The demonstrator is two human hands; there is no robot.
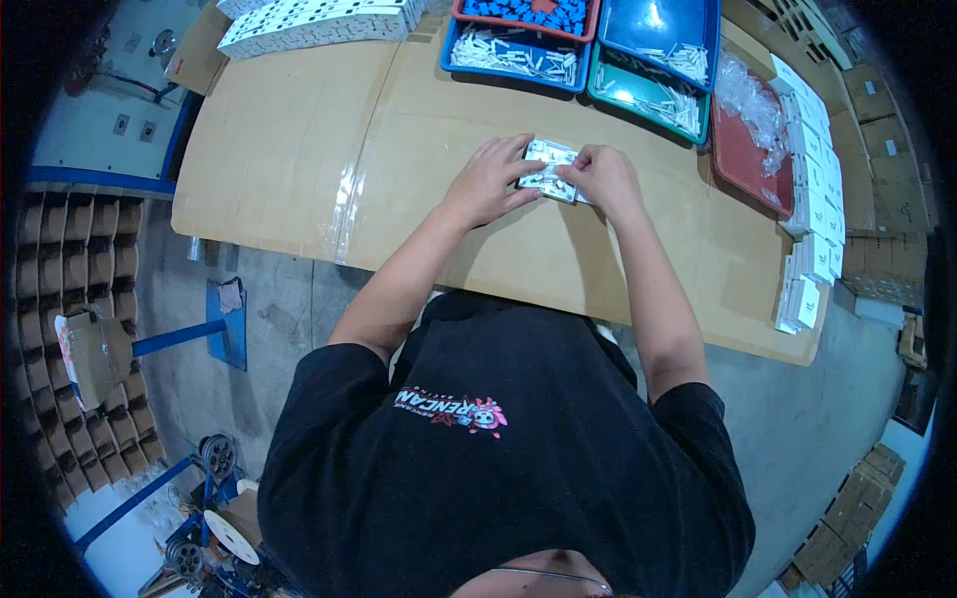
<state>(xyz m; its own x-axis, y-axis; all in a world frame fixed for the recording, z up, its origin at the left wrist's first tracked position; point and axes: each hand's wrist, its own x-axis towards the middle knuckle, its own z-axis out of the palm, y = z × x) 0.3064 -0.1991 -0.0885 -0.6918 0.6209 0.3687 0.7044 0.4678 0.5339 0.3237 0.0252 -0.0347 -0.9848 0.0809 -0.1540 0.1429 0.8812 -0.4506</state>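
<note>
A small flat white box (548, 180) with dark printing lies on the cardboard-covered table in front of me. My left hand (490, 180) grips it from the left, with the thumb along its near edge and the fingers at its far edge. At the box's right end, my right hand (604, 179) has its thumb and fingers pinched together. What lies between those right fingertips is hidden, though a bit of white shows just below them.
Beyond my hands stand a blue tray (513, 82) and a green tray (648, 122) with white sticks, a second blue tray (653, 20), and a red tray (498, 20) of blue pieces. Another red tray (738, 159) holds clear plastic bags. White boxes (817, 199) line the right edge; printed boxes (319, 32) sit far left.
</note>
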